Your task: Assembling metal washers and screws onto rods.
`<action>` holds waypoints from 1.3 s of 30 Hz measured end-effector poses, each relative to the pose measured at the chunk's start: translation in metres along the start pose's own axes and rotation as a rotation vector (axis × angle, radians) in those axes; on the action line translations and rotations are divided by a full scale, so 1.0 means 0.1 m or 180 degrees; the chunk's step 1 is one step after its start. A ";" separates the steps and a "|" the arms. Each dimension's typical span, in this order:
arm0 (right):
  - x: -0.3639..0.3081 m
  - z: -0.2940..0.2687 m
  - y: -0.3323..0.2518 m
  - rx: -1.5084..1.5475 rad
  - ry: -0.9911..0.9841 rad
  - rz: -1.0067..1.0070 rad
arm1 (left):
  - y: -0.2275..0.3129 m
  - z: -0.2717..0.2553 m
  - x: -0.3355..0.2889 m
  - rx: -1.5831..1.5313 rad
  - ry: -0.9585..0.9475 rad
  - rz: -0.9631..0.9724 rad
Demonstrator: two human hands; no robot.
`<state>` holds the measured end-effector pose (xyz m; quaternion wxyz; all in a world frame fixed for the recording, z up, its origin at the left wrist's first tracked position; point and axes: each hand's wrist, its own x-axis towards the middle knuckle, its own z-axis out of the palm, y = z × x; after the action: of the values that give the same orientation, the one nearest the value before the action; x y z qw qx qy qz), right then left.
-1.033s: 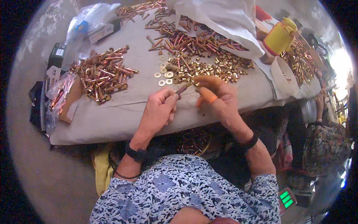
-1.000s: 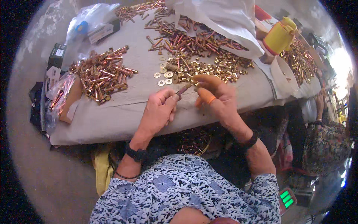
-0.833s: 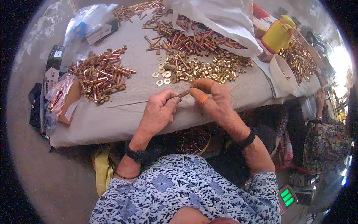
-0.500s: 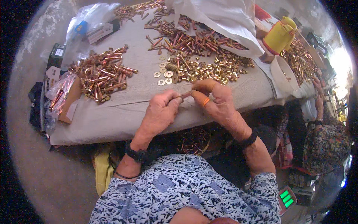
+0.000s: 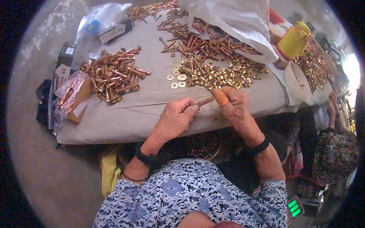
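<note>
In my left hand [image 5: 176, 117] a copper-coloured bolt [image 5: 205, 101] is pinched between thumb and fingers, its free end pointing up and right. My right hand [image 5: 235, 106] wears orange finger covers [image 5: 219, 97]. Its fingertips are closed together at the near edge of a heap of small gold-coloured nuts [image 5: 228, 74]; what they grip, if anything, is hidden. Several flat washers [image 5: 174, 85] lie left of the nuts, a few of them stacked. Behind the nuts spreads a large pile of loose copper-coloured bolts [image 5: 205, 43].
A second heap of bolts [image 5: 114, 76] sits at the left, beside an open cardboard box [image 5: 81, 100] and plastic bags. A white sack [image 5: 235, 19] lies at the back. On the right stand a yellow jug [image 5: 293, 41] and a white bowl [image 5: 296, 81]. Another person's hand [image 5: 332, 104] shows at far right.
My right hand has come away from the bolt's end and moved to the edge of the nut heap. The left hand still holds the bolt. The whole view has shifted slightly.
</note>
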<state>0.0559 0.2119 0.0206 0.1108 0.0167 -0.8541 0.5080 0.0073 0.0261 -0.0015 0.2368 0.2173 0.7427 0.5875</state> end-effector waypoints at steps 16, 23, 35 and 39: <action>-0.03 0.08 0.01 0.0068 -0.0232 0.0111 | 0.20 -0.31 -0.12 0.0359 0.0016 -0.0427; 0.01 0.15 0.22 -0.0737 -0.0128 -0.1252 | 0.51 -1.85 0.06 0.4113 0.2909 0.1753; 0.08 0.15 0.28 -0.1195 -0.0222 -0.1611 | 0.24 -0.67 1.31 0.4472 -0.0187 0.2326; 0.05 0.14 0.35 -0.1339 -0.0213 -0.1729 | 0.33 -0.63 1.45 0.4721 -0.0719 0.1936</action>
<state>0.0439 0.2165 -0.0152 0.2149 0.2369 -0.9076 0.2718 -0.1443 0.0717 0.0295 -0.0654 0.5683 0.8190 -0.0447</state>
